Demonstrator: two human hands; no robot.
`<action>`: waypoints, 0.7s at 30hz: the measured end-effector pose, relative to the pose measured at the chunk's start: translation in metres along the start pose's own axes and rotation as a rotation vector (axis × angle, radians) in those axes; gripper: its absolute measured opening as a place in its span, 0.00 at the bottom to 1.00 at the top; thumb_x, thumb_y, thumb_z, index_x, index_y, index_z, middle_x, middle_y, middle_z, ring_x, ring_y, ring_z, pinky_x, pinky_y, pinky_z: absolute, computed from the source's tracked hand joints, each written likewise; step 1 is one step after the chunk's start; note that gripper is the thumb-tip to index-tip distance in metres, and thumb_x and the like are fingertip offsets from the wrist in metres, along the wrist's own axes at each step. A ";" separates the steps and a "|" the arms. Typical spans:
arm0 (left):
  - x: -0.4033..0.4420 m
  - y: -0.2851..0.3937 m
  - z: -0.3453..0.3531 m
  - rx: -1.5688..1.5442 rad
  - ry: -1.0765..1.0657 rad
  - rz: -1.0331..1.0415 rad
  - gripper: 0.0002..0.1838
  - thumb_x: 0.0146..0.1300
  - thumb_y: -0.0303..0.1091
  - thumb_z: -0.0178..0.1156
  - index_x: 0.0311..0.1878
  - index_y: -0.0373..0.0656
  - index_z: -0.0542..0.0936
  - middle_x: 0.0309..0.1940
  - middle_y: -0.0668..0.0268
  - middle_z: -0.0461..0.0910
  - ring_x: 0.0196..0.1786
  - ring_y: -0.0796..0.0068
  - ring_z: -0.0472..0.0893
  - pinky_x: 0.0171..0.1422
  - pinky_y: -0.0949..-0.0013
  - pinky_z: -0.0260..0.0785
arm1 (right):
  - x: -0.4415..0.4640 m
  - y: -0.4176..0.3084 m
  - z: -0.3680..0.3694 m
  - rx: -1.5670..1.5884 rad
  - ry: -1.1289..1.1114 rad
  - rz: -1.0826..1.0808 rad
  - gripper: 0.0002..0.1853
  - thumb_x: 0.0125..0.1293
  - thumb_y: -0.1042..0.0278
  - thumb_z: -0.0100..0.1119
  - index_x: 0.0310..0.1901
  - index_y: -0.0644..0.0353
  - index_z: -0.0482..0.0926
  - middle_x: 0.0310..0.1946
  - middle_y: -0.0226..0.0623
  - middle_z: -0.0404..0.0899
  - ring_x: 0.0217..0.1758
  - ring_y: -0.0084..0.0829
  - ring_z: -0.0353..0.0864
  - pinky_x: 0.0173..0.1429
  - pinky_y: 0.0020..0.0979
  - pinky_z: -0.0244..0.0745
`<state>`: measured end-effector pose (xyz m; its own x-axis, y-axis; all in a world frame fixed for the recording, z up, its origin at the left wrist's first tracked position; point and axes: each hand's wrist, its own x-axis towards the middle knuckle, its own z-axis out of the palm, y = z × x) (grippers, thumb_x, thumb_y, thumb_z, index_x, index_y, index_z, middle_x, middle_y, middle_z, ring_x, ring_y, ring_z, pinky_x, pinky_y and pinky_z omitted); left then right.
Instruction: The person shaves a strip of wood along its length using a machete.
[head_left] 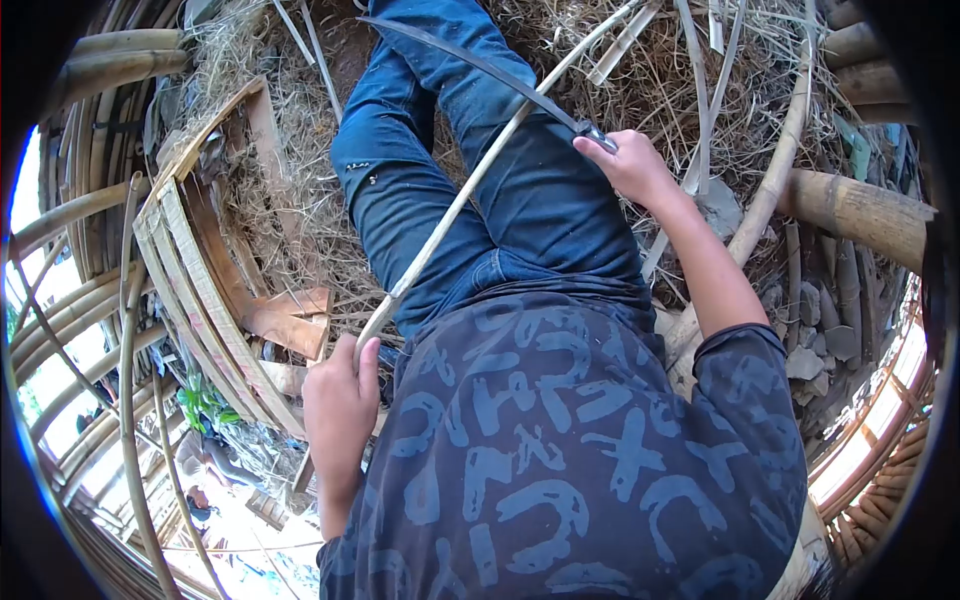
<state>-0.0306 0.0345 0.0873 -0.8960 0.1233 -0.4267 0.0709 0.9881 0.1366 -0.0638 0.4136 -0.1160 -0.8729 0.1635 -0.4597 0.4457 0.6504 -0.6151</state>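
My right hand [636,168] is wrapped round the dark handle of a machete [470,62], whose long curved blade reaches up and left above my jeans. Its blade crosses a long, thin bamboo strip [455,208] near my right thigh; whether the edge touches the strip I cannot tell. Beside my left hip, my left hand [340,400] closes on the lower end of that strip, with the thumb lying along it. From there the strip slants over my lap to the top right, a joint showing just above the hand.
To the left stands a slatted wooden crate [190,290]. Dry straw and shavings [310,235] cover the ground, with loose split strips [697,90] at the upper right. Thick bamboo poles [850,212] jut in on both sides. Stones [810,360] lie at the right.
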 end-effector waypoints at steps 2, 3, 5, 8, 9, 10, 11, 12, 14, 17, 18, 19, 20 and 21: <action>0.006 0.001 0.000 -0.034 -0.025 -0.038 0.19 0.72 0.43 0.54 0.30 0.37 0.75 0.15 0.50 0.73 0.22 0.45 0.75 0.28 0.51 0.64 | -0.007 -0.011 0.001 0.030 0.030 -0.015 0.38 0.61 0.27 0.54 0.24 0.64 0.82 0.21 0.52 0.81 0.30 0.52 0.84 0.36 0.44 0.76; 0.010 0.003 -0.003 -0.064 -0.034 -0.068 0.19 0.71 0.43 0.55 0.30 0.37 0.77 0.15 0.49 0.73 0.22 0.45 0.75 0.29 0.51 0.63 | -0.012 -0.021 0.001 0.058 0.061 -0.030 0.38 0.62 0.28 0.54 0.24 0.65 0.82 0.22 0.52 0.81 0.30 0.52 0.84 0.36 0.44 0.76; 0.012 0.001 -0.003 -0.055 0.000 -0.030 0.19 0.72 0.43 0.54 0.30 0.37 0.77 0.16 0.49 0.73 0.21 0.45 0.75 0.28 0.51 0.63 | -0.018 -0.039 0.004 0.092 0.024 -0.031 0.37 0.60 0.27 0.55 0.25 0.63 0.82 0.22 0.53 0.81 0.32 0.52 0.84 0.37 0.45 0.76; 0.008 0.004 -0.012 -0.054 0.037 -0.009 0.18 0.72 0.43 0.54 0.31 0.38 0.76 0.16 0.50 0.73 0.21 0.46 0.74 0.28 0.51 0.61 | -0.019 -0.048 0.014 0.056 0.013 -0.128 0.38 0.58 0.24 0.55 0.26 0.61 0.83 0.22 0.51 0.81 0.32 0.51 0.84 0.38 0.44 0.77; 0.005 0.003 -0.017 -0.026 0.031 -0.044 0.18 0.72 0.42 0.54 0.31 0.38 0.76 0.16 0.49 0.73 0.22 0.46 0.74 0.28 0.51 0.61 | -0.017 -0.046 0.012 -0.018 0.041 -0.165 0.39 0.57 0.23 0.55 0.26 0.61 0.83 0.22 0.49 0.81 0.32 0.51 0.84 0.38 0.44 0.77; 0.002 0.001 -0.021 -0.001 0.025 -0.078 0.17 0.72 0.42 0.54 0.32 0.38 0.75 0.17 0.49 0.73 0.22 0.46 0.74 0.28 0.51 0.61 | -0.015 -0.044 0.007 -0.096 0.071 -0.204 0.39 0.57 0.22 0.54 0.26 0.61 0.83 0.22 0.48 0.81 0.32 0.50 0.85 0.38 0.43 0.77; -0.001 -0.004 -0.023 -0.009 0.005 -0.071 0.18 0.73 0.42 0.53 0.31 0.37 0.74 0.17 0.49 0.73 0.22 0.45 0.75 0.29 0.51 0.62 | -0.012 -0.043 -0.003 -0.065 0.039 -0.100 0.40 0.56 0.21 0.53 0.25 0.60 0.84 0.23 0.47 0.82 0.33 0.48 0.85 0.39 0.43 0.78; -0.001 -0.006 -0.017 -0.012 0.007 -0.075 0.18 0.73 0.42 0.53 0.31 0.37 0.74 0.17 0.49 0.73 0.22 0.45 0.75 0.29 0.51 0.62 | 0.002 -0.022 -0.006 0.004 -0.030 0.008 0.39 0.57 0.22 0.54 0.25 0.60 0.84 0.24 0.48 0.83 0.33 0.47 0.86 0.39 0.44 0.78; -0.002 -0.009 0.003 0.039 -0.046 -0.002 0.18 0.73 0.42 0.53 0.31 0.37 0.74 0.17 0.49 0.73 0.22 0.45 0.74 0.28 0.51 0.62 | 0.023 0.022 0.006 0.088 -0.123 0.036 0.38 0.58 0.24 0.54 0.25 0.60 0.84 0.25 0.50 0.83 0.34 0.49 0.86 0.39 0.45 0.78; 0.008 -0.006 -0.002 -0.008 -0.028 0.017 0.17 0.73 0.41 0.53 0.31 0.37 0.74 0.16 0.49 0.73 0.21 0.46 0.74 0.27 0.52 0.61 | -0.009 -0.020 -0.006 -0.062 0.079 -0.001 0.38 0.60 0.26 0.53 0.26 0.62 0.84 0.24 0.52 0.82 0.34 0.54 0.84 0.39 0.47 0.77; 0.009 -0.007 -0.003 -0.063 -0.037 -0.038 0.17 0.73 0.40 0.53 0.31 0.36 0.75 0.16 0.50 0.72 0.21 0.47 0.74 0.27 0.52 0.61 | -0.015 -0.028 -0.005 -0.031 0.096 -0.014 0.38 0.60 0.25 0.53 0.26 0.62 0.83 0.24 0.52 0.82 0.34 0.54 0.84 0.39 0.47 0.77; 0.010 -0.008 -0.002 -0.082 -0.002 -0.017 0.17 0.72 0.40 0.53 0.31 0.36 0.75 0.15 0.51 0.72 0.20 0.48 0.73 0.27 0.53 0.60 | -0.018 -0.032 -0.001 -0.030 0.118 -0.054 0.39 0.60 0.24 0.53 0.25 0.62 0.83 0.24 0.52 0.82 0.34 0.54 0.84 0.39 0.47 0.78; 0.010 -0.007 -0.003 -0.082 -0.006 -0.011 0.17 0.72 0.40 0.53 0.31 0.36 0.75 0.15 0.51 0.72 0.20 0.48 0.73 0.27 0.53 0.60 | -0.019 -0.036 0.003 -0.027 0.139 -0.099 0.39 0.59 0.24 0.52 0.25 0.62 0.83 0.24 0.52 0.82 0.33 0.54 0.84 0.39 0.47 0.78; 0.010 -0.005 -0.006 -0.063 0.030 0.007 0.17 0.72 0.40 0.53 0.31 0.36 0.75 0.14 0.51 0.71 0.19 0.49 0.73 0.26 0.54 0.60 | -0.019 -0.042 0.004 -0.040 0.108 -0.151 0.40 0.58 0.22 0.52 0.23 0.62 0.82 0.24 0.52 0.82 0.33 0.53 0.84 0.39 0.46 0.78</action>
<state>-0.0420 0.0298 0.0875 -0.9083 0.1269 -0.3986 0.0507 0.9793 0.1961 -0.0648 0.3802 -0.0841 -0.9466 0.1389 -0.2911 0.3014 0.7022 -0.6450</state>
